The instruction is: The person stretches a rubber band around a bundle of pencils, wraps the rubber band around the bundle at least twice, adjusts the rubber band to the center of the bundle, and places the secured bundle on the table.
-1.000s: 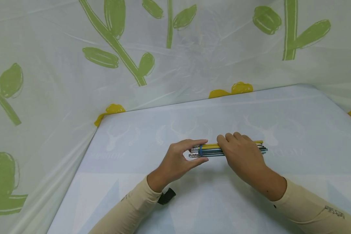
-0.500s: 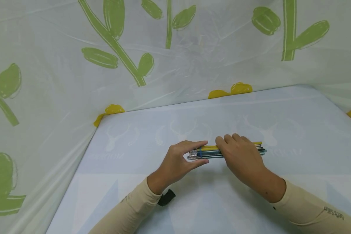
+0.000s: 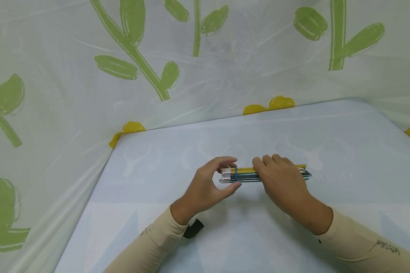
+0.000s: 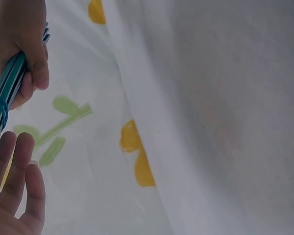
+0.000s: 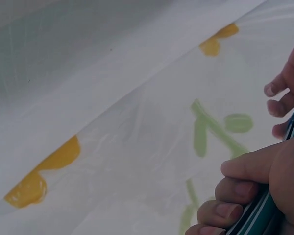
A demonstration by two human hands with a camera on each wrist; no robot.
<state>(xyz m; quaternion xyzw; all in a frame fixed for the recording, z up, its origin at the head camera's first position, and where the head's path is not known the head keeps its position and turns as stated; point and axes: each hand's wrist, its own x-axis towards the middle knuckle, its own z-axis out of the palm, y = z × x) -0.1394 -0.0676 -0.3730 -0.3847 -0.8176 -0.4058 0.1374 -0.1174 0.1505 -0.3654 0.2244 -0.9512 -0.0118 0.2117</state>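
My right hand [image 3: 283, 185] grips a bundle of pencils [image 3: 247, 177] around its middle, holding it sideways above the table. Yellow pencils lie along its far side and dark green ones nearer me. A blue rubber band [image 3: 235, 174] circles the bundle near its eraser end, at the left. My left hand [image 3: 205, 189] surrounds that end, thumb on the near side and fingers on the far side. In the left wrist view the left fingers [image 4: 23, 161] are spread and fairly straight beside the metal ferrules. Whether they touch the pencils, I cannot tell.
A pale blue-white cloth with faint deer-head prints covers the table [image 3: 164, 167]. Behind and to the left hangs a whitish sheet [image 3: 68, 98] printed with green leaves and yellow shapes. A black strap [image 3: 193, 229] shows below the left wrist.
My left fingers have lifted and moved apart from the banded end, drawing slightly left. The bundle tips a little and comes back level, while the right hand keeps its grip.
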